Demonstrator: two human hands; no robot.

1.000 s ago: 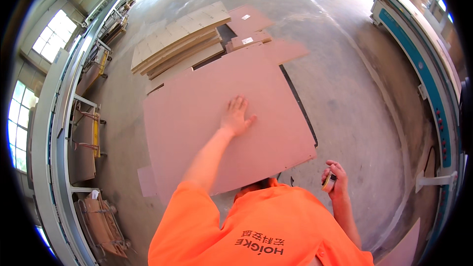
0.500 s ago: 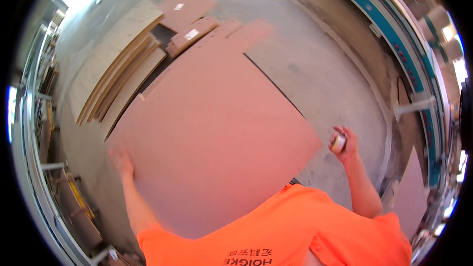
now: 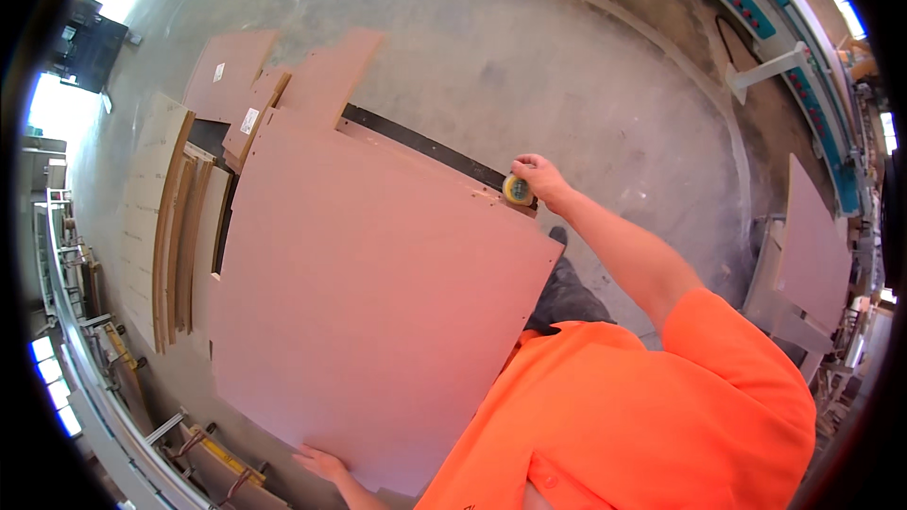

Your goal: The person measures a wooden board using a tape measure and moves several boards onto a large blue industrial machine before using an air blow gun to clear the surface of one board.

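Observation:
A large pink-brown panel point(image 3: 368, 293) lies flat in front of me, at the top of a stack of boards. At its far right corner, my right hand point(image 3: 539, 178) grips what looks like a round yellow tape measure point(image 3: 517, 190) just over the edge of the boards. No drawn-out blade can be made out. My left hand point(image 3: 321, 463) rests at the panel's near left edge, fingers stretched out and holding nothing. Beneath the panel's far edge shows a long dark strip point(image 3: 425, 144).
To the left lie several stacked light boards point(image 3: 156, 217). Smaller pink-brown pieces with white labels point(image 3: 229, 71) lie beyond the panel. A teal and white machine point(image 3: 803, 85) stands at the far right, a leaning board point(image 3: 814, 236) nearer. A metal rail point(image 3: 104, 368) runs along the left.
My right hand has moved left and forward with the tape measure to the panel's far right corner. My left hand has come down to the near left edge. The view has turned.

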